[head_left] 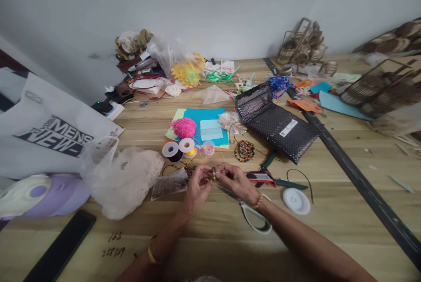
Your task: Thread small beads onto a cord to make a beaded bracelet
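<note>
My left hand (199,187) and my right hand (234,180) meet over the table, fingertips pinched around a small beaded ring (214,173) of dark, yellow and green beads. A pale thread seems to run from it to my right fingers. Left of my hands lies a clear bag of dark beads (169,184). Beyond my right hand sits a coiled strand of multicoloured beads (245,151). Scissors with white handles (256,218) lie partly under my right wrist. A red and black utility knife (261,177) rests near the knuckles, by dark green pliers handles (291,183).
Thread spools (172,151), pink yarn (184,128) and blue paper (210,115) lie ahead. A black bubble mailer (279,126) is at right, a white spool (296,201) nearer. Plastic bags (121,179) and a dark phone (61,247) lie left. Baskets (301,45) stand at the back.
</note>
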Motion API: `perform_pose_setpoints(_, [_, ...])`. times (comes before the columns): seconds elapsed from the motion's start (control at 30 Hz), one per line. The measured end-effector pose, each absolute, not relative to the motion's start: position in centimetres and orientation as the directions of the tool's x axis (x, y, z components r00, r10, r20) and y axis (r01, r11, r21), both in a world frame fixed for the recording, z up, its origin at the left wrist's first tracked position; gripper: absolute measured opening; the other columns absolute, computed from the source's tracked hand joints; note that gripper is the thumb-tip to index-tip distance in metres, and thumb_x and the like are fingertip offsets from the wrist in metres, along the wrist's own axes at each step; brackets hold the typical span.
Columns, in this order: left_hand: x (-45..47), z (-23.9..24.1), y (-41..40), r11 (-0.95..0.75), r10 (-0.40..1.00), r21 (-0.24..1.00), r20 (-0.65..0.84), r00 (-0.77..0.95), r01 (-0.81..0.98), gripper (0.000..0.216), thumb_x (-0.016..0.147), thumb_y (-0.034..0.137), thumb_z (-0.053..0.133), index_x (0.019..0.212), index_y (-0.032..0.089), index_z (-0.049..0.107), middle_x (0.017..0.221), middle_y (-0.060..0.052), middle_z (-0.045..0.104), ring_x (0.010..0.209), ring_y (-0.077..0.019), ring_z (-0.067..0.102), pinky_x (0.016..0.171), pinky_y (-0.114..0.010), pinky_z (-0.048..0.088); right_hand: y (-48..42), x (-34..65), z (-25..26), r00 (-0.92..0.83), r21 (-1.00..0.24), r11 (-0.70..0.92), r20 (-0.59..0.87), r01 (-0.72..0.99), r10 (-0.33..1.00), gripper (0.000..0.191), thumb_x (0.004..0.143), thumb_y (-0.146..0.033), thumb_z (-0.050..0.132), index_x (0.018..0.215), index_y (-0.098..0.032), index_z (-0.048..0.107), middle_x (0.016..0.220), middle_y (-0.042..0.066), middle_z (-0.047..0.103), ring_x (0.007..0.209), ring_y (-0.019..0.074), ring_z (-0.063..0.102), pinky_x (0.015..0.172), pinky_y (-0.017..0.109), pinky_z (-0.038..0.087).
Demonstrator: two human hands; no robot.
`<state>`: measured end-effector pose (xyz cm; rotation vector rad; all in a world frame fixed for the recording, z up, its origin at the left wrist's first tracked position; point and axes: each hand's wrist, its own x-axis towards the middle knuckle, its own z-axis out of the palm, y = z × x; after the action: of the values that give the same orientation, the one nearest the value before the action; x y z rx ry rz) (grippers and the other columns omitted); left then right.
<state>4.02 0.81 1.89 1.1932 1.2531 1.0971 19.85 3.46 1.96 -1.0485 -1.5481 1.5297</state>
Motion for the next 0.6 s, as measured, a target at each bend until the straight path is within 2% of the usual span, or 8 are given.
perform_pose_setpoints(0.1, [4.1,2.1,0.5,-0.080,0.991,0.963,0.106,-0.087,0.256,0.028,0.067,0.011,0.062,0.093,0.020,0.062,0.097,-0.006,0.065,0.096,-0.0220,0.059,0.087,-0.034,0.044,3.6,20.1,2.8,-0.403,-0.992,0.031,-0.022,0.125,0.915,0.032,0.086,-0.046,0.052,0.078,-0.015,0.052,0.061,-0.003,0.043,0.055,0.0089,0.036,0.051,0.021,0.030])
perform_pose_setpoints(0.17, [4.1,2.2,0.3,-0.131,0.977,0.940,0.176,-0.118,0.315,0.026,0.067,0.014,0.065,0.093,0.021,0.065,0.096,-0.006,0.066,0.097,-0.0235,0.059,0.090,-0.035,0.043,3.6,20.3,3.2,-0.405,-0.980,0.100,0.023,0.172,0.914,0.028,0.087,-0.041,0.051,0.077,-0.015,0.052,0.064,-0.002,0.046,0.058,0.0101,0.039,0.054,0.022,0.033])
perform_pose_setpoints(0.37, [4.1,1.8,0.3,-0.060,0.997,0.955,0.068,-0.019,0.289,0.016,0.073,0.020,0.066,0.088,0.020,0.068,0.085,-0.005,0.071,0.079,-0.0194,0.064,0.078,-0.030,0.048,3.3,20.4,4.0,-0.465,-0.889,0.359,0.200,0.285,0.862,0.016,0.090,-0.027,0.049,0.080,-0.016,0.057,0.084,0.006,0.055,0.073,0.0154,0.050,0.066,0.027,0.040])
perform_pose_setpoints(0.6, [4.1,1.7,0.1,-0.017,1.000,0.977,0.017,-0.001,0.215,0.013,0.076,0.023,0.062,0.087,0.019,0.067,0.080,-0.005,0.070,0.074,-0.0179,0.064,0.071,-0.027,0.050,3.0,20.4,4.7,-0.497,-0.860,0.352,0.137,0.370,0.857,0.015,0.091,-0.025,0.047,0.079,-0.017,0.053,0.073,0.002,0.056,0.066,0.0136,0.050,0.063,0.024,0.038])
